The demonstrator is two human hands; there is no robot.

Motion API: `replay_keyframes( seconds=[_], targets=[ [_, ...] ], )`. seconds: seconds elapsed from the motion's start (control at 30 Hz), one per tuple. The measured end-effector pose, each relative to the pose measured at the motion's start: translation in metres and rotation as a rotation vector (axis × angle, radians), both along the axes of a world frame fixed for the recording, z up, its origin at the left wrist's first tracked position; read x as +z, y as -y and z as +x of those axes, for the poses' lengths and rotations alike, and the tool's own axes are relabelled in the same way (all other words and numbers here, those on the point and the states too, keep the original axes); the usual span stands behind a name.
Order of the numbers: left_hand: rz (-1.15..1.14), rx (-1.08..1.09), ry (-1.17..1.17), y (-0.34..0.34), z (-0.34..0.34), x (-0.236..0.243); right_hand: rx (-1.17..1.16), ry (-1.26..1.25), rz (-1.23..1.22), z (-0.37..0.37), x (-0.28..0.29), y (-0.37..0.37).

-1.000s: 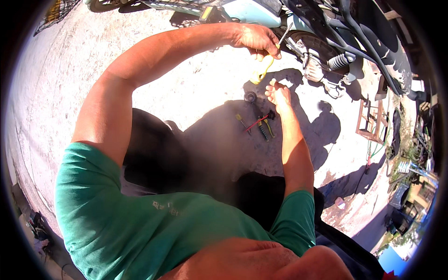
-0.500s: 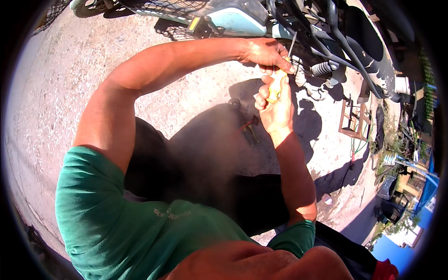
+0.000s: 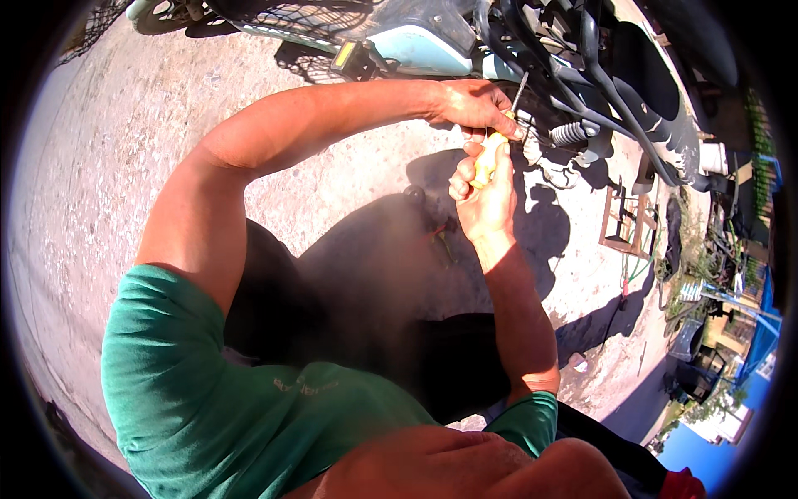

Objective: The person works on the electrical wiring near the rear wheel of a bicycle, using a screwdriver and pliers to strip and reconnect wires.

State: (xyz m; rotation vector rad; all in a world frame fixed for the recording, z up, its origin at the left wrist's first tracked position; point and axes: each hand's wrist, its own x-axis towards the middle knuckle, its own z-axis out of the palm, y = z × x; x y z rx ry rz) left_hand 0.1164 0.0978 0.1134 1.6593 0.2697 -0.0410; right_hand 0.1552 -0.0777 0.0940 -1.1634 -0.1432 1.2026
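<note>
Both hands are together on a screwdriver (image 3: 490, 158) with a yellow handle, its thin metal shaft (image 3: 520, 93) pointing up and slightly right toward the scooter. My right hand (image 3: 487, 208) is wrapped round the handle, with the thumb along it. My left hand (image 3: 474, 106) reaches across from the left and closes its thumb and fingers at the handle's front end, by the shaft's base. The blue and black scooter (image 3: 422, 51) stands just beyond, with black frame tubes and a ribbed grey rubber boot (image 3: 570, 134) beside the tip. Whether the tip touches anything I cannot tell.
On the concrete ground (image 3: 150, 150) below the hands lie a tool with red and yellow-green parts (image 3: 443, 239) and a small round dark part (image 3: 414, 194), both in shadow. A rusty metal frame (image 3: 625, 220) lies at the right. A yellow-reflector pedal (image 3: 344, 56) juts from the scooter.
Both hands and the screwdriver have shifted slightly downward in the picture, with the grip unchanged. The whole view has moved a little too.
</note>
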Motion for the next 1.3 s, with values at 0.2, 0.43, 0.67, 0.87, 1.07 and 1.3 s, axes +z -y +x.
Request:
replay_keyframes(
  seconds=[0.2,0.43,0.67,0.87,1.07,1.3],
  targets=[
    [-0.02,-0.001,0.055,-0.001,0.005,-0.004,-0.021,0.007,0.002,0.004,-0.005,-0.001],
    [-0.006,-0.022,0.062,0.0,0.005,-0.003,0.011,0.007,0.011,0.007,-0.002,0.002],
    [-0.008,-0.022,0.034,0.001,0.009,0.002,0.18,-0.569,0.435,0.013,0.006,0.004],
    [-0.024,0.018,0.047,0.005,0.012,-0.01,0.011,0.462,-0.276,0.005,0.019,-0.002],
    [-0.096,0.004,0.067,0.005,0.011,-0.01,-0.019,0.194,-0.089,0.013,0.009,0.001],
    [-0.185,-0.082,0.062,-0.014,0.008,-0.01,0.047,-0.535,0.318,0.007,0.01,-0.003]
  ],
)
